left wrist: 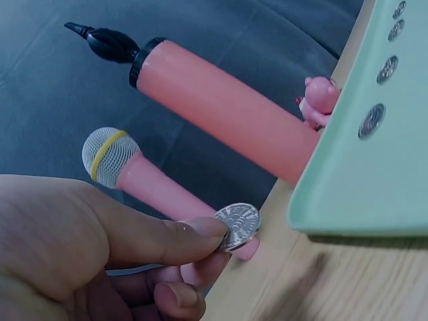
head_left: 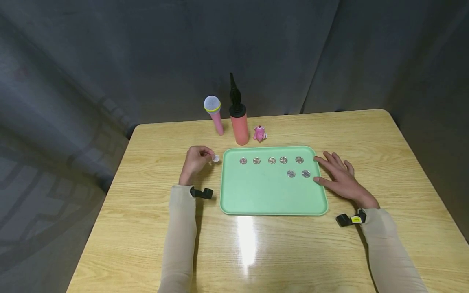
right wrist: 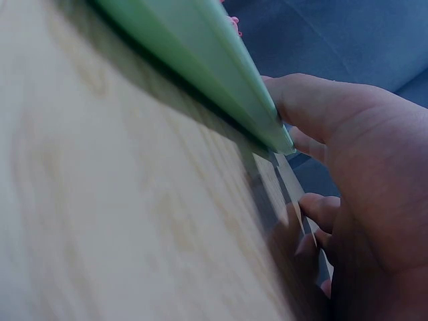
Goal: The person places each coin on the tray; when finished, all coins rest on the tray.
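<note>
My left hand pinches a silver coin between thumb and fingers, just left of the green tray. The left wrist view shows that coin held at the fingertips, beside the tray's edge. Several coins lie in a row on the tray's far part, two more below them. My right hand rests flat with spread fingers at the tray's right rim; its thumb touches the rim.
A pink toy microphone, a pink balloon pump with a black nozzle and a small pink figure stand behind the tray. The wooden table ends near a dark curtain. Black wrist straps sit on both sleeves.
</note>
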Demonstrator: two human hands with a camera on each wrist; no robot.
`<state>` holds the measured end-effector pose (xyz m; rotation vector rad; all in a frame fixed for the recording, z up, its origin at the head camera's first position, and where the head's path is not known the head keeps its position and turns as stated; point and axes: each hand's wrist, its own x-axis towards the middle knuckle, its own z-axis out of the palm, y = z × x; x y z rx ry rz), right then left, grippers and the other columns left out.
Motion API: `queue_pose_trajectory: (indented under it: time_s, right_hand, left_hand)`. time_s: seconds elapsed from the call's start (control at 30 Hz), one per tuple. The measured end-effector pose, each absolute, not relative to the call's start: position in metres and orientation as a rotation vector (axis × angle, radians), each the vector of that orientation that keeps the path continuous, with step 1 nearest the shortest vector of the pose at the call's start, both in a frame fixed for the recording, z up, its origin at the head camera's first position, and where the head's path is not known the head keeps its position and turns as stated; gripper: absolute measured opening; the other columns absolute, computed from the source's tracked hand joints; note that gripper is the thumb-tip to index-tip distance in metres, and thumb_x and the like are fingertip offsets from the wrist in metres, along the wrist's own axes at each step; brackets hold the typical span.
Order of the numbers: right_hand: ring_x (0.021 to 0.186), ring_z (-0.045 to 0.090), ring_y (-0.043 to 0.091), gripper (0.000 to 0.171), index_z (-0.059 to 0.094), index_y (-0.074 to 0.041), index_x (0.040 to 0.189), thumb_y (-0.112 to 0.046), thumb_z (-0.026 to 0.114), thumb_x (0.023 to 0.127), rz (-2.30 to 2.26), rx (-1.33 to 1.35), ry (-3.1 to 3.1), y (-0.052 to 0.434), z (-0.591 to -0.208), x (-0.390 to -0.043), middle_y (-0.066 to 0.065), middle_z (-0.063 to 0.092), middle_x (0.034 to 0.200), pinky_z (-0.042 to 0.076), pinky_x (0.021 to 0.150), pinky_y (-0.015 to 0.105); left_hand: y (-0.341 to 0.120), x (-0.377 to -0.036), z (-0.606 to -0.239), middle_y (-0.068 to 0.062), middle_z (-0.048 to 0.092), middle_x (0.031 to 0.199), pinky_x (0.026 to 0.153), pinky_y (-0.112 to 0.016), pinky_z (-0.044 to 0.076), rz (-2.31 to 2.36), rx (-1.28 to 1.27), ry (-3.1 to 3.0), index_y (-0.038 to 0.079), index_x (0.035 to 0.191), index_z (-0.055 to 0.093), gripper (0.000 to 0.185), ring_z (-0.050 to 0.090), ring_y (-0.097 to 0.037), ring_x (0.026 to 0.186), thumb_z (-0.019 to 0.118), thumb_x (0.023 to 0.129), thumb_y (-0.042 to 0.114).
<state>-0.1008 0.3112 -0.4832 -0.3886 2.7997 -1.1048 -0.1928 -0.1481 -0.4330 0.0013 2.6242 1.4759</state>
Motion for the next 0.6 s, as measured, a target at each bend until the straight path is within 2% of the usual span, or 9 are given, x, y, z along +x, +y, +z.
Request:
queue_pose_trajectory:
  time_s: [0.37,0.6]
  right_hand:
    - [0.154,-0.003,0.050,0.071,0.033,-0.013,0.156,-0.032,0.065,0.096,-1.107,-0.389,2.798,0.311,-0.484,-0.101,0.031,0.009,0.165,-0.009,0.113,0.072]
    - [0.154,-0.003,0.049,0.070,0.033,-0.013,0.156,-0.032,0.064,0.096,-1.105,-0.378,2.797,0.312,-0.483,-0.101,0.031,0.009,0.165,-0.009,0.113,0.072]
  left_hand:
    - [-0.131,-0.190,-0.426,-0.004,0.063,0.079,0.056,-0.019,0.040,1.529,0.025,2.577,-0.008,0.095,0.071,0.010,0.049,-0.012,0.066,0.068,0.087,-0.003]
    - [-0.114,-0.188,-0.428,-0.005,0.064,0.076,0.056,-0.019,0.040,1.580,0.078,2.564,-0.008,0.091,0.072,0.007,0.049,-0.010,0.065,0.070,0.086,-0.004]
